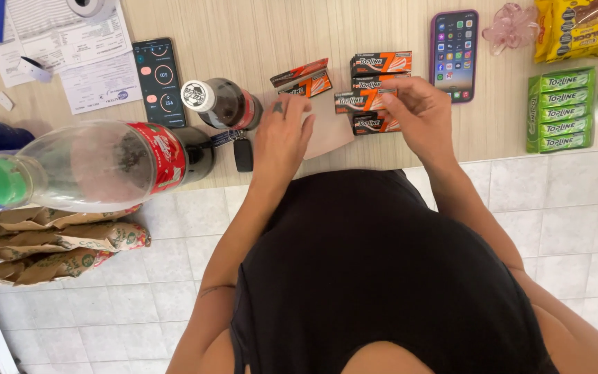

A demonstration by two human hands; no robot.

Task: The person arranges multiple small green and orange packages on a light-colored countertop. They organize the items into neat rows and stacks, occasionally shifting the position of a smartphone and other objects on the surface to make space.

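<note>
My left hand (282,131) lies flat, fingers together, on a brown paper sheet (330,135) at the near edge of the wooden counter (243,34). My right hand (417,114) pinches one orange and black gum pack (361,101) in a small pile of such packs (381,64). Two more orange packs (302,78) lie just beyond my left hand. A small dark cola bottle (219,102) stands left of that hand.
A large cola bottle (98,166) lies at the left over paper bags (50,242). A purple phone (454,54), a dark phone (160,82), green gum packs (560,109), yellow snack bags (576,28), printed papers (50,34) and a dark key fob (243,154) are on the counter.
</note>
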